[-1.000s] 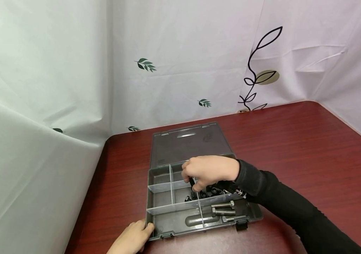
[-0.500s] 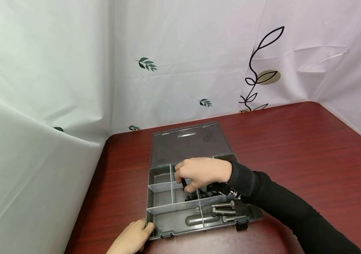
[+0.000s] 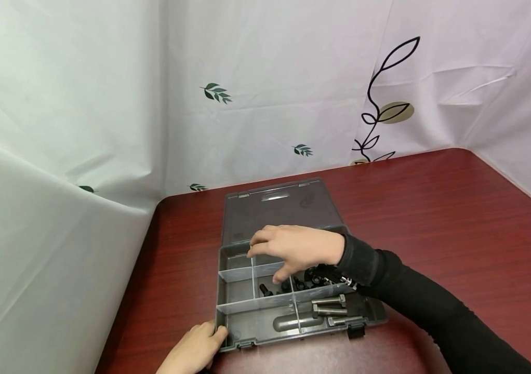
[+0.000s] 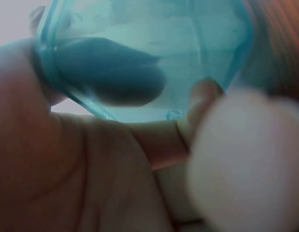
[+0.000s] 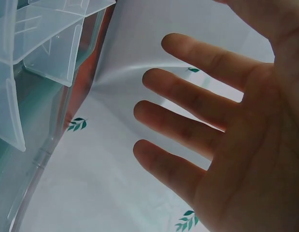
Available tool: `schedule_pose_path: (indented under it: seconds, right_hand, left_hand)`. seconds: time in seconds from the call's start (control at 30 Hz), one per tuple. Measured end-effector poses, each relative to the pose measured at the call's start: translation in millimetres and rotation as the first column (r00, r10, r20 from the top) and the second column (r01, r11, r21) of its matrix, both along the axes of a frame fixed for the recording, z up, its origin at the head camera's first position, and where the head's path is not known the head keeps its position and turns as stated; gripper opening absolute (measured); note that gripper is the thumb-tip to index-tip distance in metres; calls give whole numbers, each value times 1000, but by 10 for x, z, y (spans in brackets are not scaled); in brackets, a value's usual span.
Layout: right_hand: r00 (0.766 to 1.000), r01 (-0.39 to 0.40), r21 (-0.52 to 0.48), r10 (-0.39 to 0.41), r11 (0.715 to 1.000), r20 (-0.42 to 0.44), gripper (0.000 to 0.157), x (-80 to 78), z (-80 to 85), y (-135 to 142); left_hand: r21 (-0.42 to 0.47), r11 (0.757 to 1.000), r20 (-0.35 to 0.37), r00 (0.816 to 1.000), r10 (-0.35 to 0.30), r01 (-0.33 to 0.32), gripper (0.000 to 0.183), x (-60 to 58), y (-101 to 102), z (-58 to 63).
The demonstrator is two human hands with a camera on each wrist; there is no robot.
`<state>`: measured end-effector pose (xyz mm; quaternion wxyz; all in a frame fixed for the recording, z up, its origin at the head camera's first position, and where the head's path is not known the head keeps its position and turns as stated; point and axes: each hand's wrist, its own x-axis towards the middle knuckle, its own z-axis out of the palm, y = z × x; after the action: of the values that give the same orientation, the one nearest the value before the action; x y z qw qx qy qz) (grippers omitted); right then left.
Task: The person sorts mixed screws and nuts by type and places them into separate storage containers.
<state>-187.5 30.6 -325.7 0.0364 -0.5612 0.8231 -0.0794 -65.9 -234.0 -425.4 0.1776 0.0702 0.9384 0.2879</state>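
Observation:
A grey see-through compartment box [image 3: 242,330] lies on the table with its lid folded back. At its near left corner my left hand [image 3: 195,345] grips the wall, thumb over the edge; in the left wrist view the box wall [image 4: 183,67] sits between thumb and fingers. My right hand [image 3: 293,246] hovers over the middle compartments, its fingers [image 5: 188,130] spread and holding nothing. Below it a black bolt [image 3: 265,290] lies in the centre compartment. Several black fasteners [image 3: 314,278] lie to the right, partly hidden by the hand and wrist.
Several silver hex bolts [image 3: 330,311] lie in the front right compartment. Behind the box its lid [image 3: 279,210] lies flat on the red-brown table [image 3: 415,218]. White patterned cloth [image 3: 256,78] hangs at the back and left.
My right hand has moved left, let go of the black bolt and risen with spreading fingers. The bolt now lies in the centre compartment. My left hand stays on the corner.

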Motion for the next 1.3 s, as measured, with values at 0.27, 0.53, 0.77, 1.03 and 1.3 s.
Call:
schedule_pose_path:
  seconds: [0.27,0.53,0.77,1.03,1.3]
  right_hand:
    - [1000,-4,36,3,999,20,62,-13,-14,88]
    - [995,70,92,-76,993,61,69,2,-2,248]
    - [991,114,83,-119,990,68,69,15,-6,426]
    - [975,191,67,-197,979,102,69,15,-44,716]
    - [952,269,74,-277,960,134,66,1,-90,1003]
  left_hand:
    - [-2,1000,-1,1000,8,-8,32,5,9,5]
    - [-10,1000,-3,1000,1,-1,32,-3,14,15]
    - [-6,1000,14,1000,10,-10,33,5,15,4]
    - [10,1000,21,1000,16,-16,33,23,13,2]
    - [28,999,43,999,18,-19,34,16,24,39]
